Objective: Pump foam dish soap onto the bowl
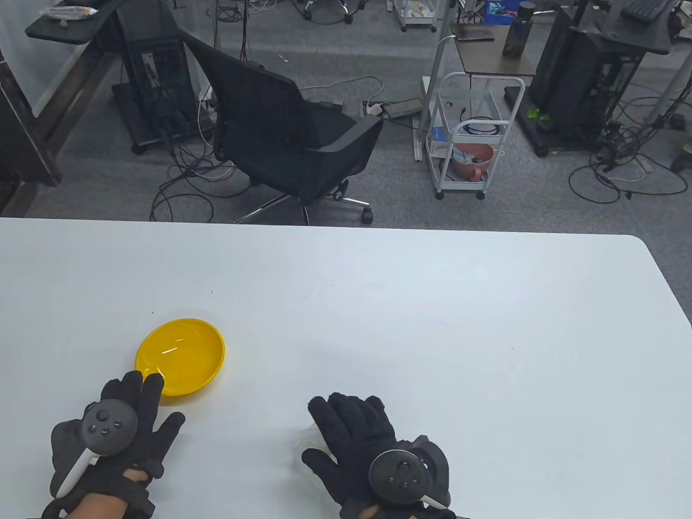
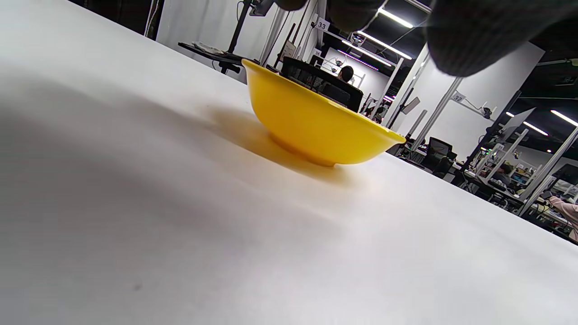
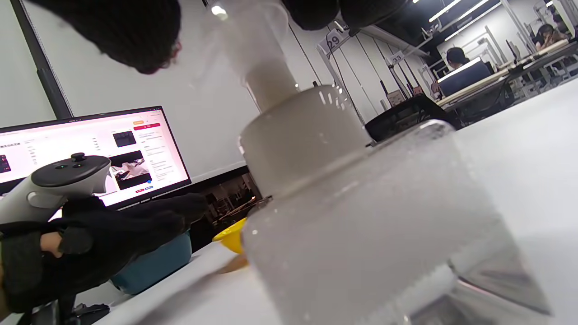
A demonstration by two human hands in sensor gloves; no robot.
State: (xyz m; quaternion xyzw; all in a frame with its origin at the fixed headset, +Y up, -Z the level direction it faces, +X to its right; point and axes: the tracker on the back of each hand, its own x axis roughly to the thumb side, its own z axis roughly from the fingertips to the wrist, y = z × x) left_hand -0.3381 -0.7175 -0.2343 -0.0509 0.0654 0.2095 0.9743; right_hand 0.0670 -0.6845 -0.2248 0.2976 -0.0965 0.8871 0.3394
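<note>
Right wrist view: right hand (image 3: 253,27) spread wide over foam soap dispenser (image 3: 356,216), not gripping. Left hand (image 1: 116,432) flat, fingers splayed, beside yellow bowl (image 1: 181,363). Risks foaming onto table (image 1: 432,335), bowl well apart from spout.

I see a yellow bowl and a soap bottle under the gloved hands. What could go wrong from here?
The soap bottle stands apart from the yellow bowl, so pumping now would likely put foam on the table.

The right hand hides the clear bottle from above, so aiming may be hard.

The left hand looks near the bowl's rim and might nudge it.
</note>
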